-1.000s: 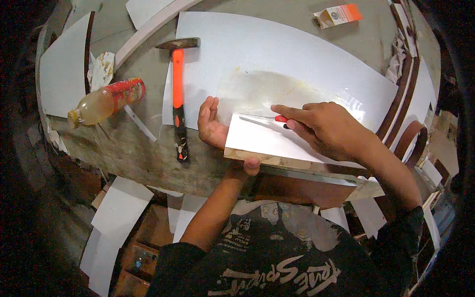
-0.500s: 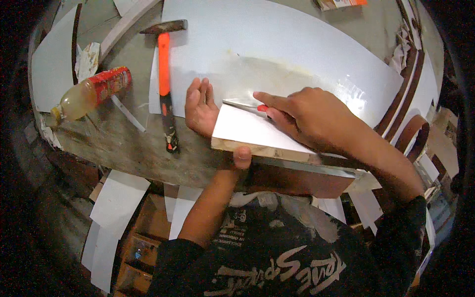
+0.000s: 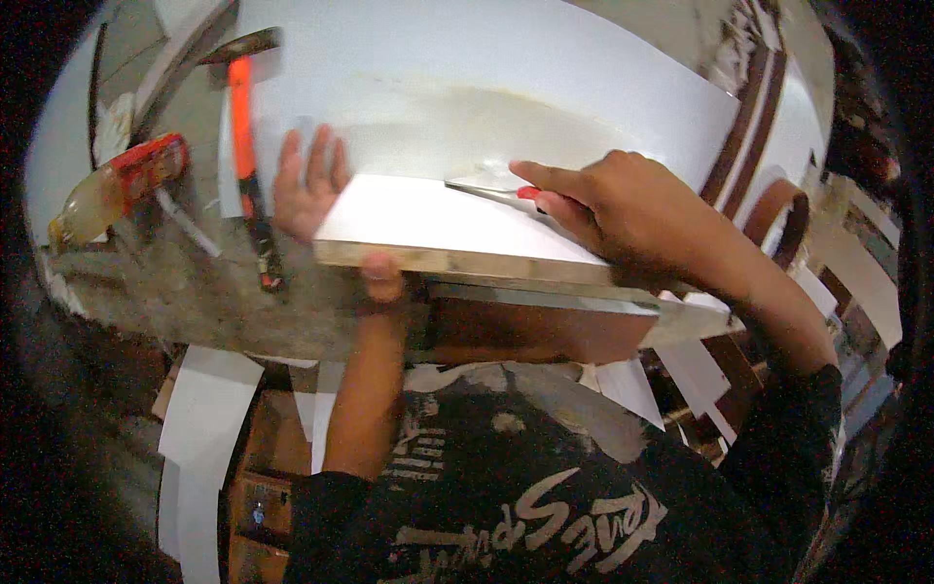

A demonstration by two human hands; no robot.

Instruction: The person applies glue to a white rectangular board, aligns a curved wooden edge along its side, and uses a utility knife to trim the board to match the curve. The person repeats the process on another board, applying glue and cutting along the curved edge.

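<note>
A white board (image 3: 428, 206) with a bare wooden near edge is held a little above the bench. My left hand (image 3: 311, 185) grips its left end, thumb pressed on the near edge and fingers reaching past the left end; the palm is partly hidden under the board. My right hand (image 3: 608, 204) is closed around a knife (image 3: 526, 193) with a red and dark handle. Its index finger points out above the metal blade, which lies along the board's far edge. Most of the handle is hidden in the hand.
Left of my left hand lies a hammer (image 3: 241, 127) with an orange and black handle. Farther left is a plastic bottle (image 3: 117, 190) lying on its side. A large white panel (image 3: 389, 58) covers the bench behind; brown strips (image 3: 749, 136) curve at the right.
The board and my left hand have shifted left in view, and more of the board shows. The knife now sits farther from the board's left end. The surroundings have shifted left too.
</note>
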